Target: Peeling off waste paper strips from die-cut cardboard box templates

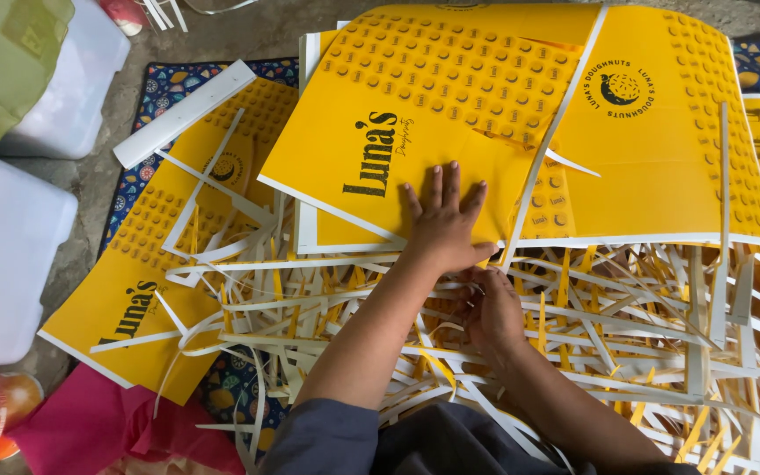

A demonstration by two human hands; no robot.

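Left hand (444, 224) flat on yellow sheet (415, 132)

The left hand (444, 222) presses flat on a yellow sheet (415, 132). The right hand (492, 314) digs into paper strips (626, 334) just below it. More yellow sheets (147, 290) lie around.

I count two hands, left (443, 220) and right (491, 312); three yellow printed sheets (415, 132); two white boxes (10, 255); paper strips (626, 352) beyond counting.
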